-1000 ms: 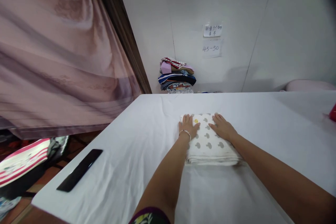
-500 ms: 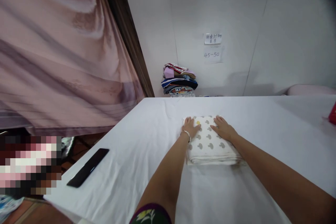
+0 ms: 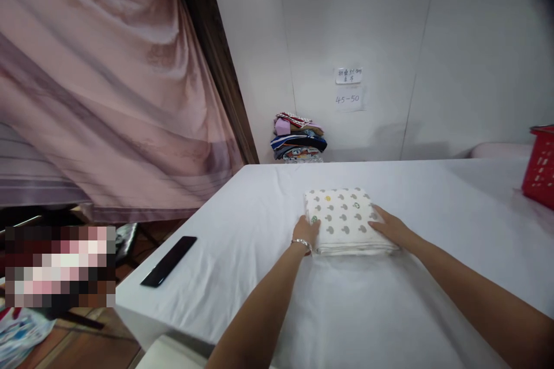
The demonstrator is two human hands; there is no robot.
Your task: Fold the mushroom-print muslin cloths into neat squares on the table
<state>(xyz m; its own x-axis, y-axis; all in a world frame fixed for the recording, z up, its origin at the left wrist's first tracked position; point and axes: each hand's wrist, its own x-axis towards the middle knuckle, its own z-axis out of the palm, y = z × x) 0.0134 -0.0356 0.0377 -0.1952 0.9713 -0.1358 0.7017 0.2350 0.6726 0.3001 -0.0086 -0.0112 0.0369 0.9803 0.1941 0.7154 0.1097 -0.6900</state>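
A folded white cloth (image 3: 341, 213) printed with grey mushroom-like shapes and a few small coloured marks lies on the white-covered table (image 3: 242, 242). At its near left corner is my left hand (image 3: 308, 230), wearing a bracelet, thumb on the top layer and fingers around the side. My right hand (image 3: 392, 228) grips the right edge the same way, its thumb on top. The fingers beneath the cloth's edges are partly hidden. Several layers show along the near fold.
A black flat object (image 3: 168, 261) lies near the table's left edge. To the far right stands a red basket (image 3: 541, 167). Beyond the back edge is a stack of folded fabrics (image 3: 298, 138). A pink curtain (image 3: 130, 86) hangs at left; paper notes (image 3: 348, 98) are on the wall.
My hands have moved from lying flat on top of the cloth to its left and right sides, nearer me. The view has shifted right, and more of the red basket shows.
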